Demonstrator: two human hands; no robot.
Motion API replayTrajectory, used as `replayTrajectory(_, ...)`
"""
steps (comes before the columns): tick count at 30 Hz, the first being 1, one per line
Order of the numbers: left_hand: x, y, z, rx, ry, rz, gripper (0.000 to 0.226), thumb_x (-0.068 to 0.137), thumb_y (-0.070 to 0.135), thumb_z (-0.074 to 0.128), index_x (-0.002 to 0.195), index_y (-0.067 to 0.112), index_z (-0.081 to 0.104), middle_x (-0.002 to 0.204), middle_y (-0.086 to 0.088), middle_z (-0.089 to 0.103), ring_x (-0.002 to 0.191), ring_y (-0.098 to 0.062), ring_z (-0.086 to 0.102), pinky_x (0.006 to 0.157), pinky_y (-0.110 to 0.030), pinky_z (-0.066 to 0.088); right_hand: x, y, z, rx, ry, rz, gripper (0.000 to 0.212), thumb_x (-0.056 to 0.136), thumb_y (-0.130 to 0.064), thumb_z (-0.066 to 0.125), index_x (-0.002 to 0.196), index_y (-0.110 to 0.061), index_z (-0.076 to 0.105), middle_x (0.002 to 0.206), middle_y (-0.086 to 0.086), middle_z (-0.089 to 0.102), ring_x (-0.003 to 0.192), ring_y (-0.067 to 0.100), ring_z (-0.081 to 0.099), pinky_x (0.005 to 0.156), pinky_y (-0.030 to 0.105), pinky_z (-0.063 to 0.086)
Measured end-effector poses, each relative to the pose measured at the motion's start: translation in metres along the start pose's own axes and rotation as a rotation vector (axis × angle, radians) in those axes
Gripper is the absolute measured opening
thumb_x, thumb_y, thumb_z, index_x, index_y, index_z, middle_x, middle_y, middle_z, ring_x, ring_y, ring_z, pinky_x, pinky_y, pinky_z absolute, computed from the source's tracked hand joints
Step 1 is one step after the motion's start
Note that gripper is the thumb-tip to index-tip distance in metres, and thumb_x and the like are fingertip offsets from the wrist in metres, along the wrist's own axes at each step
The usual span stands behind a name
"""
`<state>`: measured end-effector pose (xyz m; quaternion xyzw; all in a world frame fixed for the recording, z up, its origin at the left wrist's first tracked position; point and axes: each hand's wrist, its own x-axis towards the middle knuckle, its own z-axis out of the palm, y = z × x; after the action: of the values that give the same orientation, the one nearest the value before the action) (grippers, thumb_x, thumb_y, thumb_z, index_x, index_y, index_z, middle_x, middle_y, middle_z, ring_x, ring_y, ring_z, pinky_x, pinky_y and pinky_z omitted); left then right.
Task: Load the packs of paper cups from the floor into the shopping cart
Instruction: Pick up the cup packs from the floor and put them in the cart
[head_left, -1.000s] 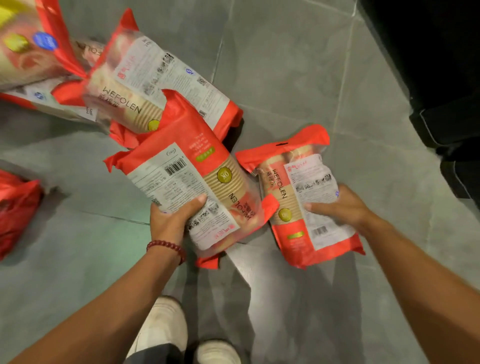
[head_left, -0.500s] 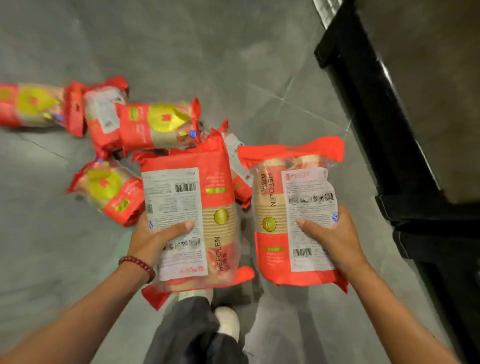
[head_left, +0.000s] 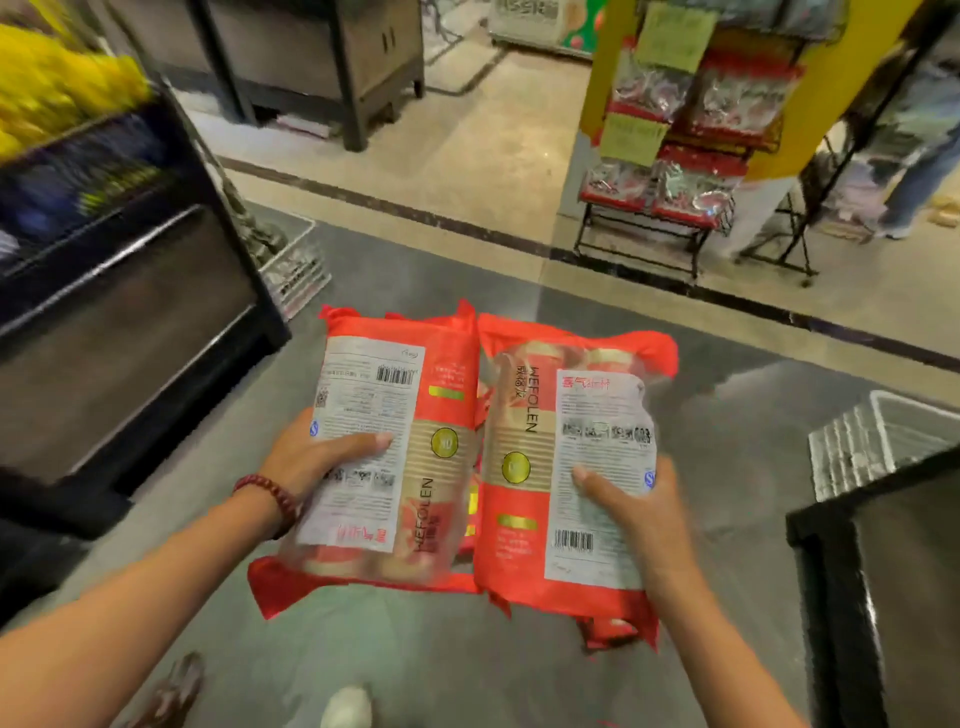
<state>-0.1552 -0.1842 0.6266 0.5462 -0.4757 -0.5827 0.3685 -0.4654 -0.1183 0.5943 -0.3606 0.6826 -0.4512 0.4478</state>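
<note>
Head view: packs (head_left: 566, 467) pinched under both thumbs.

We're in a shop, a supermarket aisle by the look of it. Up ahead stands a black wire display rack (head_left: 670, 218) stacked with red and silver bagged goods, yellow paper signs (head_left: 675, 36) pinned above them on a yellow pillar (head_left: 597, 67). On the left, a dark shelf unit (head_left: 119, 291) carries blurred yellow and blue packaged stock. The floor changes from grey tile (head_left: 727, 441) to beige tile (head_left: 493, 156) across a dark strip. A freezer cabinet (head_left: 545, 26) sits far back, and another person's legs (head_left: 919, 171) show at the right edge.
</note>
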Motion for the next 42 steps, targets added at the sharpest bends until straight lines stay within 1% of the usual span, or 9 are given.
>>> replayTrajectory(3, -0.045, 0.036, -0.086, -0.002, 0.166, 0.050, 0.052, 0.046, 0.036, 0.084, 0.094, 0.021, 0.071, 0.090, 0.007, 0.077, 0.085, -0.015, 0.073, 0.064, -0.021, 0.057, -0.012, -0.066, 0.076, -0.044, -0.169, -0.133, 0.055, 0.072, -0.019, 0.090, 0.117, -0.010, 0.060, 0.108, 0.006, 0.076, 0.091, 0.020, 0.077, 0.074, 0.032, 0.063)
replayTrajectory(10, -0.176, 0.035, -0.262, -0.138, 0.569, 0.079, 0.043, 0.044, 0.029, 0.082, 0.085, 0.019, 0.074, 0.081, 0.008, 0.077, 0.076, -0.009, 0.072, 0.068, -0.021, 0.057, -0.076, -0.136, 0.271, -0.130, -0.478, -0.241, 0.089, 0.047, -0.060, 0.089, 0.120, -0.016, 0.064, 0.109, 0.002, 0.078, 0.095, 0.018, 0.077, 0.088, 0.045, 0.061)
replayTrajectory(17, -0.306, -0.022, -0.413, -0.306, 0.892, -0.040, 0.057, 0.024, 0.043, 0.090, 0.077, 0.025, 0.078, 0.088, 0.000, 0.077, 0.086, -0.023, 0.073, 0.082, -0.038, 0.055, -0.173, -0.146, 0.474, -0.253, -0.796, -0.318, 0.068, 0.053, -0.051, 0.089, 0.109, -0.014, 0.074, 0.097, 0.003, 0.081, 0.087, 0.021, 0.079, 0.083, 0.047, 0.063)
replayTrajectory(21, -0.335, -0.066, -0.472, -0.377, 0.985, -0.125, 0.044, 0.041, 0.032, 0.086, 0.082, 0.021, 0.076, 0.087, -0.002, 0.077, 0.087, -0.027, 0.072, 0.083, -0.041, 0.056, -0.203, -0.124, 0.558, -0.306, -0.862, -0.301, 0.089, 0.045, -0.067, 0.092, 0.114, -0.016, 0.067, 0.103, 0.003, 0.079, 0.089, 0.023, 0.078, 0.081, 0.050, 0.063)
replayTrajectory(28, -0.317, -0.149, -0.507, -0.541, 1.029, -0.306, 0.034, 0.059, 0.022, 0.085, 0.090, 0.018, 0.072, 0.073, 0.006, 0.075, 0.065, -0.011, 0.072, 0.056, -0.023, 0.054, -0.201, -0.094, 0.601, -0.475, -0.815, -0.225, 0.082, 0.047, -0.063, 0.084, 0.112, -0.017, 0.066, 0.099, 0.001, 0.078, 0.084, 0.020, 0.077, 0.079, 0.047, 0.063)
replayTrajectory(32, -0.290, -0.195, -0.511, -0.627, 1.031, -0.450, 0.047, 0.053, 0.024, 0.085, 0.096, 0.011, 0.073, 0.087, -0.010, 0.076, 0.079, -0.026, 0.072, 0.071, -0.033, 0.057, -0.171, -0.081, 0.601, -0.413, -0.843, -0.161, 0.077, 0.054, -0.058, 0.089, 0.117, -0.020, 0.066, 0.104, 0.003, 0.079, 0.086, 0.023, 0.079, 0.078, 0.048, 0.064)
replayTrajectory(36, -0.261, -0.232, -0.505, -0.631, 1.028, -0.527, 0.058, 0.050, 0.029, 0.088, 0.102, 0.009, 0.072, 0.099, -0.010, 0.074, 0.088, -0.026, 0.070, 0.082, -0.037, 0.055, -0.146, -0.080, 0.608, -0.390, -0.820, -0.153, 0.022, 0.081, -0.015, 0.082, 0.100, -0.015, 0.071, 0.083, 0.000, 0.082, 0.074, 0.022, 0.079, 0.058, 0.033, 0.063)
replayTrajectory(40, -0.252, -0.244, -0.494, -0.486, 1.006, -0.580, 0.040, 0.073, 0.019, 0.079, 0.110, 0.010, 0.067, 0.099, -0.004, 0.066, 0.095, -0.020, 0.062, 0.083, -0.026, 0.043, -0.129, -0.076, 0.612, -0.413, -0.803, -0.140, 0.027, 0.079, -0.016, 0.083, 0.104, -0.014, 0.073, 0.093, 0.008, 0.081, 0.083, 0.033, 0.079, 0.081, 0.053, 0.062)
replayTrajectory(42, -0.252, -0.245, -0.491, -0.470, 0.992, -0.589, 0.031, 0.077, 0.015, 0.076, 0.106, 0.013, 0.066, 0.104, -0.004, 0.066, 0.093, -0.018, 0.060, 0.084, -0.027, 0.043, -0.125, -0.079, 0.616, -0.425, -0.829, -0.142, 0.022, 0.082, -0.013, 0.080, 0.103, -0.014, 0.073, 0.091, 0.008, 0.082, 0.081, 0.033, 0.079, 0.080, 0.052, 0.062)
